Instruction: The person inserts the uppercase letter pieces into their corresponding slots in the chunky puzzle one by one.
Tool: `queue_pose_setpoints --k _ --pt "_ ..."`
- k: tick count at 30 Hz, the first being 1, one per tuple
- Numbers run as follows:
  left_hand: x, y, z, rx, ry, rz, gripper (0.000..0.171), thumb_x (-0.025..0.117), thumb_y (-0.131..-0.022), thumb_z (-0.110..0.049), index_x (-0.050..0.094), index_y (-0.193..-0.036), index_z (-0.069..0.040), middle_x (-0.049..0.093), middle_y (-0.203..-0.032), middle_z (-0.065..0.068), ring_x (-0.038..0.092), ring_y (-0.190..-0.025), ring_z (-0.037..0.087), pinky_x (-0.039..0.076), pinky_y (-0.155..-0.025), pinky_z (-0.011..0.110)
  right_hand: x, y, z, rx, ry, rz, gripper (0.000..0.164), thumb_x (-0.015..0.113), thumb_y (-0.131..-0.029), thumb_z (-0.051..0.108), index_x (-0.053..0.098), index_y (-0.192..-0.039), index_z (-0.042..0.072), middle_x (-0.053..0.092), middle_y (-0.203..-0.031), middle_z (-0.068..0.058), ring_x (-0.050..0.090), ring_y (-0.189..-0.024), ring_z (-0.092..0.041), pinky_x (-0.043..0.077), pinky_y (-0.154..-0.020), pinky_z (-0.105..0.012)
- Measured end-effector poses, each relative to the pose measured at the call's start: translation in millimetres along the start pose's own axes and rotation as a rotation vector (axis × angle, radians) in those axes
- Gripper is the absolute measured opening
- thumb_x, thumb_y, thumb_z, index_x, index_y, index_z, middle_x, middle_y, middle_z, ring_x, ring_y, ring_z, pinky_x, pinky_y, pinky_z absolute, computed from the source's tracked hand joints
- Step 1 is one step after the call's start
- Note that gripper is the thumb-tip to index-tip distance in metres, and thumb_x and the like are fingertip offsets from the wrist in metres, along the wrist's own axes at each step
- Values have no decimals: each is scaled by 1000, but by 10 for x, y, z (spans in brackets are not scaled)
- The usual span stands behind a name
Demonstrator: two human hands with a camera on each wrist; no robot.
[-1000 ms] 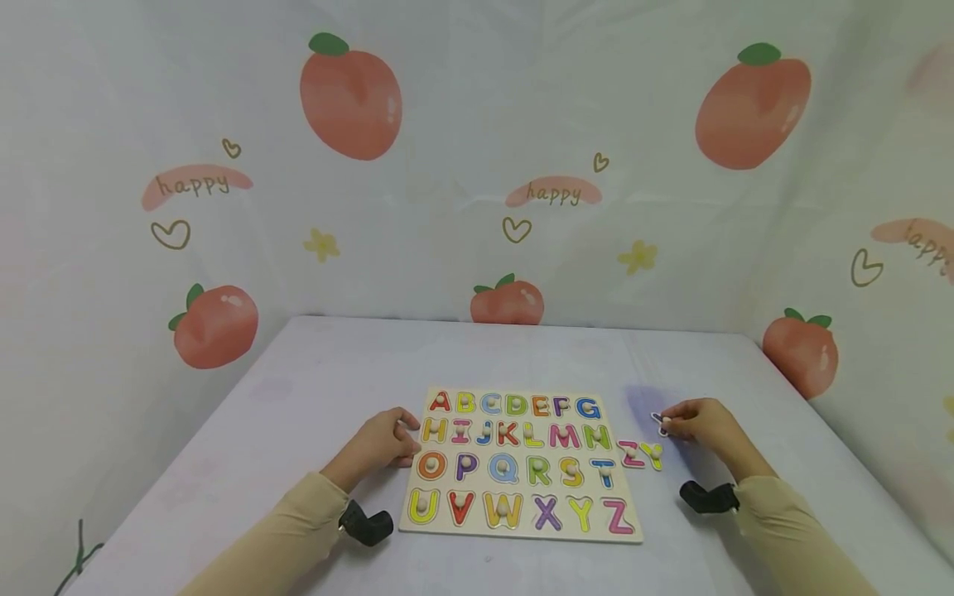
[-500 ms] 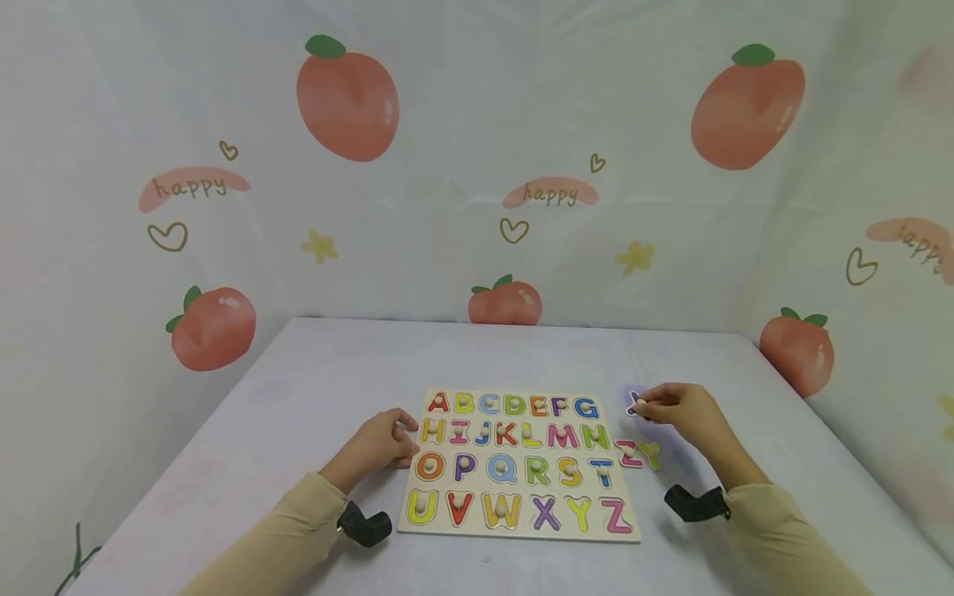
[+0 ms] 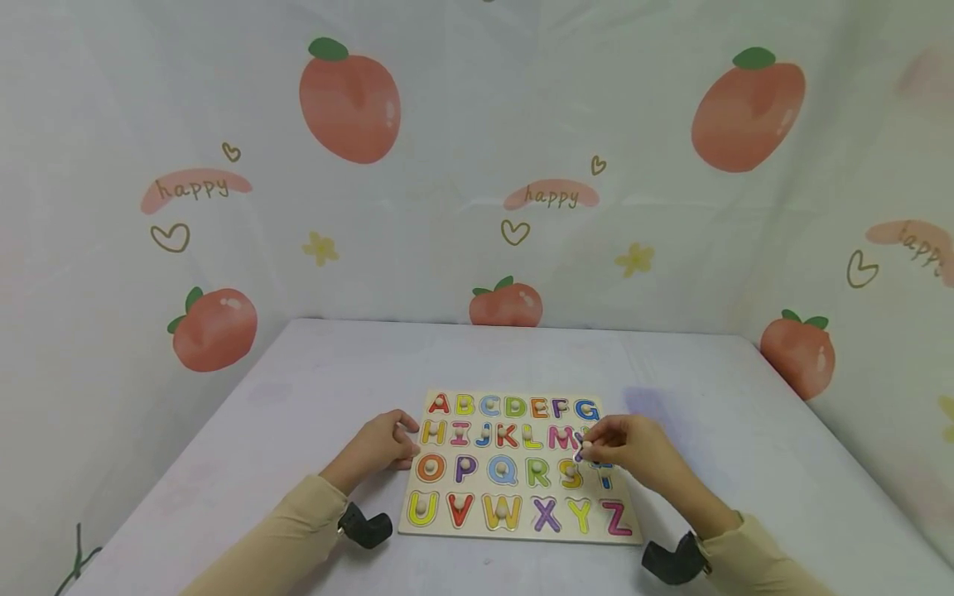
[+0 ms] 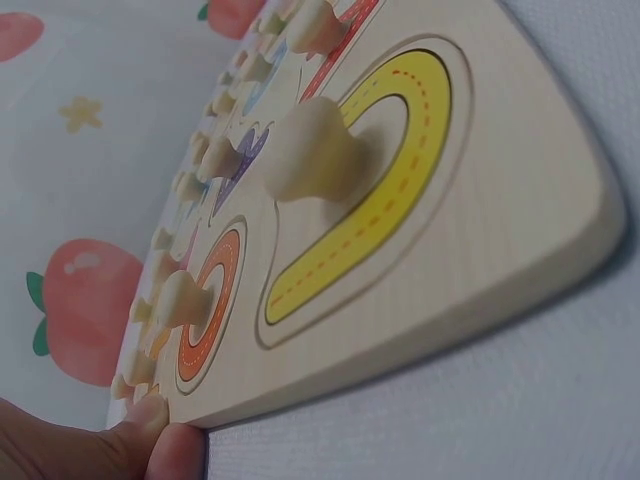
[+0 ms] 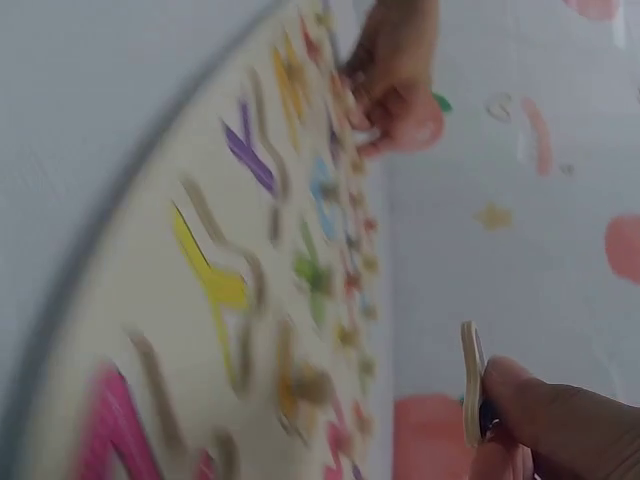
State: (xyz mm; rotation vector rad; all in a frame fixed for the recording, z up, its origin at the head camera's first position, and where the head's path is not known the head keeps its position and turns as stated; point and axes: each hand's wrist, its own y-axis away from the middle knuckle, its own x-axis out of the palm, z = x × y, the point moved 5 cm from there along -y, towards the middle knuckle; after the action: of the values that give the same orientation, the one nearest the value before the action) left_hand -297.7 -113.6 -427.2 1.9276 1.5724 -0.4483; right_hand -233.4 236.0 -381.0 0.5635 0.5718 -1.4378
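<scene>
A wooden alphabet puzzle board (image 3: 514, 530) lies on the table, with knobbed colored letters in most recesses. The X, Y and Z recesses (image 3: 581, 515) in the bottom row show no knobs. At the board's left edge my left hand (image 3: 376, 443) grips the rim with thumb and bent fingers; its thumb (image 4: 130, 435) shows in the left wrist view. Over the board's right side, my right hand (image 3: 641, 447) pinches a small purple letter X piece (image 3: 579, 447) by its knob. In the right wrist view that piece (image 5: 470, 385) is seen edge-on, held off the board.
The board stands on a white cloth-covered table (image 3: 335, 364) with a faint purple stain (image 3: 648, 401) at right. A patterned curtain (image 3: 447, 248) hangs behind it. The loose Z and Y pieces right of the board are hidden by my right hand.
My right hand has carried the X piece leftward from the table right of the board to over its right side, covering the loose Z and Y. The left hand has stayed in place.
</scene>
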Motion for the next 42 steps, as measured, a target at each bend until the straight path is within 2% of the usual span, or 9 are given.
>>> queue_pose_setpoints --k 9,16,42 --pt "2 -6 -19 14 -5 1 32 71 -83 -1 56 -112 0 61 -80 7 60 -61 12 54 -57 23 439 159 102 -137 -55 148 15 80 -78 17 68 -82 10 61 -71 4 55 -65 -7 47 -56 -19" --pt "12 -14 -17 12 -4 4 32 71 -83 -1 56 -112 0 61 -80 7 60 -60 12 54 -57 23 653 244 130 -174 -44 205 13 81 -75 15 69 -78 12 61 -68 6 54 -62 -4 46 -57 -19" --pt "-4 -52 24 2 -11 7 32 71 -84 -2 57 -112 -1 60 -79 6 59 -60 11 52 -56 22 729 241 191 -185 36 255 18 83 -73 17 66 -75 13 59 -68 8 51 -59 -3 42 -54 -20"
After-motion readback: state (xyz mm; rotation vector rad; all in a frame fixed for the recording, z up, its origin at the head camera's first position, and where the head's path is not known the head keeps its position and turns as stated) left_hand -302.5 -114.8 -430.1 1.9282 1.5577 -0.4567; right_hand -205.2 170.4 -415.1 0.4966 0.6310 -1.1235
